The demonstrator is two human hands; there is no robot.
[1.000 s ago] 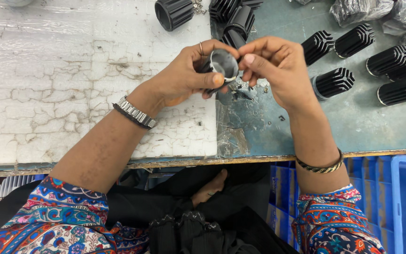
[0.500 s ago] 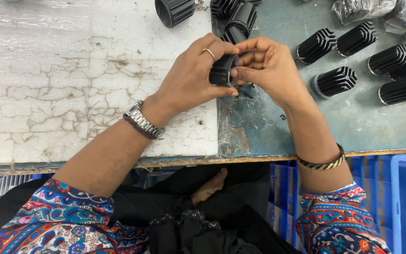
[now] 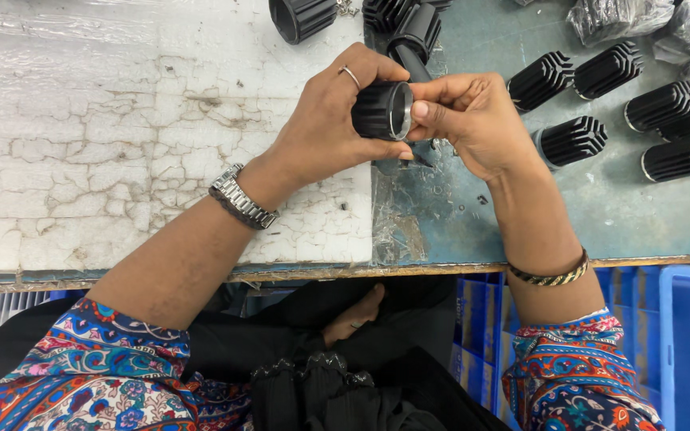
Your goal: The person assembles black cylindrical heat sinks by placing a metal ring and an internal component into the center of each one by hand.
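Left hand (image 3: 325, 128) grips black ribbed housing (image 3: 377, 110) above bench (image 3: 161, 120), fingers wrapped round it, open silver-rimmed end facing right. Right hand (image 3: 473, 120) fingertips (image 3: 421, 112) pinched together, pressing at that rim. More ribbed housings (image 3: 573, 140) lie on green mat (image 3: 600, 215), right.

finned housings (image 3: 573, 140) crowding right side

One head-worn view, looking steeply down over the workbench (image 3: 161, 160) edge and close in. The bench fills the upper two-thirds of the frame; the wearer's lap and patterned sleeves (image 3: 105, 375) run along the bottom, forearms reaching up to centre.
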